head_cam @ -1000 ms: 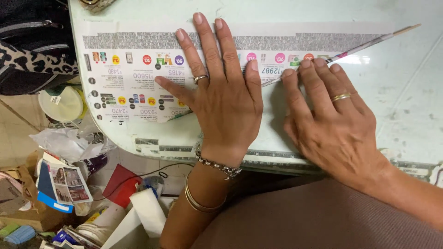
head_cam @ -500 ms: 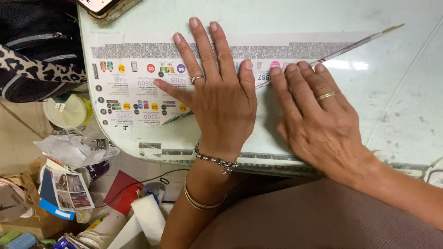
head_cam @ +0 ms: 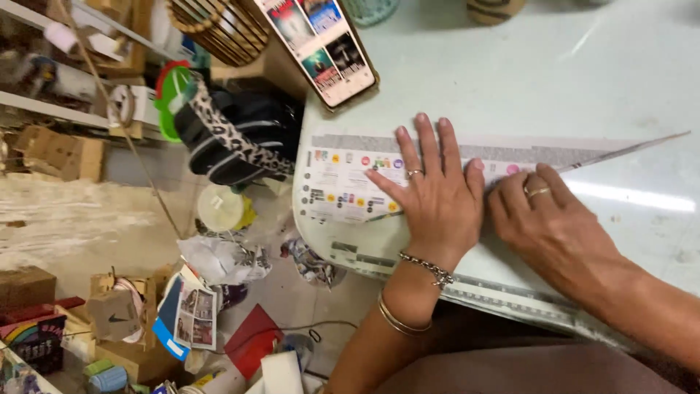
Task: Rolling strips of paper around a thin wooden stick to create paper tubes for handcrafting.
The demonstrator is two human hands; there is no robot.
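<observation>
My left hand (head_cam: 436,195) lies flat, fingers spread, on a long printed paper sheet (head_cam: 343,182) with small coloured round marks, spread on a pale glass tabletop (head_cam: 510,80). It wears a ring and two bracelets. My right hand (head_cam: 555,226) presses down right beside it, fingers curled over the paper, a gold ring on one finger. A thin stick (head_cam: 627,152) runs from under my right hand out to the right along the sheet's upper edge; its hidden end cannot be made out.
A phone (head_cam: 321,44) with a lit screen lies at the table's back left corner. A leopard-print and black bag (head_cam: 233,138) sits left of the table. The floor holds crumpled paper (head_cam: 219,259), magazines (head_cam: 191,315), cardboard boxes (head_cam: 120,314) and a round lid (head_cam: 219,208).
The camera has tilted left and up, bringing the phone and floor clutter into view. My right hand has slid left against my left hand and its fingers have curled.
</observation>
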